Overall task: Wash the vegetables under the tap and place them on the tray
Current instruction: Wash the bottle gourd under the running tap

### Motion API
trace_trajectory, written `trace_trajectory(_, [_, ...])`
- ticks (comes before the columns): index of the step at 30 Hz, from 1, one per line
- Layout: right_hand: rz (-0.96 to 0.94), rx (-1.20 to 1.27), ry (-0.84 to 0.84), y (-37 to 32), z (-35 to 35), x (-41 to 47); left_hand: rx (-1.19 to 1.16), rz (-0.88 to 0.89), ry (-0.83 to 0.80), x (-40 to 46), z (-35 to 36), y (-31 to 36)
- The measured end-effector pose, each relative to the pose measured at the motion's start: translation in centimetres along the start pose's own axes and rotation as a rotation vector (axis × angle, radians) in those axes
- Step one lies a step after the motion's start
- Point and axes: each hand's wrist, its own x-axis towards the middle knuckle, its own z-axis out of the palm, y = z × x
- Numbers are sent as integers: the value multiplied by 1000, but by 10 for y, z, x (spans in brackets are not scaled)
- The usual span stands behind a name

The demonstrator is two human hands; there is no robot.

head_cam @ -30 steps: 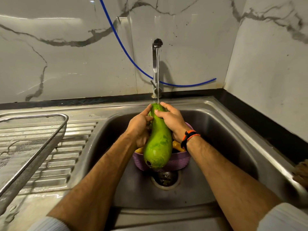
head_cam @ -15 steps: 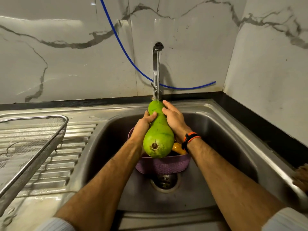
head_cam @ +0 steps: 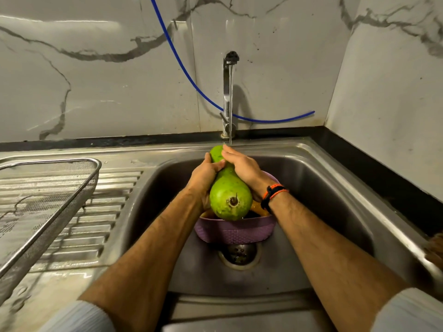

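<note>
Both hands, left hand and right hand, are gripping the bottle gourd under the tap stream. Mesh tray at 9 o'clock is holding nothing visible; more vegetables are waiting in the purple basket, so the task looks early.

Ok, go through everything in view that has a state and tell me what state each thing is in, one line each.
Tap: running, stream falling onto the gourd's narrow end.
Bottle gourd: held over the sink under the water, broad end toward the camera.
Left hand: gripping the gourd's neck.
Right hand: wrapped over the gourd's neck.
Purple basket: sitting in the sink, vegetables inside.
Mesh tray: on the drainboard, nothing visible in it.
Sink: wet, drain unplugged.
</note>
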Motion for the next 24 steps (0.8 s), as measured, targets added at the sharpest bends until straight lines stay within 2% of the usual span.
trace_trajectory(4, [1,-65,61,2,-2,4,25,-36,-74,-5,4,-6])
trace_trajectory(8, [6,-3,30,4,-3,2,12,-8,-20,2,5,2])
trace_trajectory(13, [-26,-46,93,5,-5,7,67,-44,-89,-3,4,-5])
trace_trajectory(18, [-18,-24,-12,10,1,5,64,4,-18,8,-2,1])
trace_trajectory(21, [-24,-26,23,9,-1,9,55,-44,-65,2,-1,-6])
trace_trajectory(24, [-18,-35,10,10,-3,9,32,-19,-46,8,1,-3])
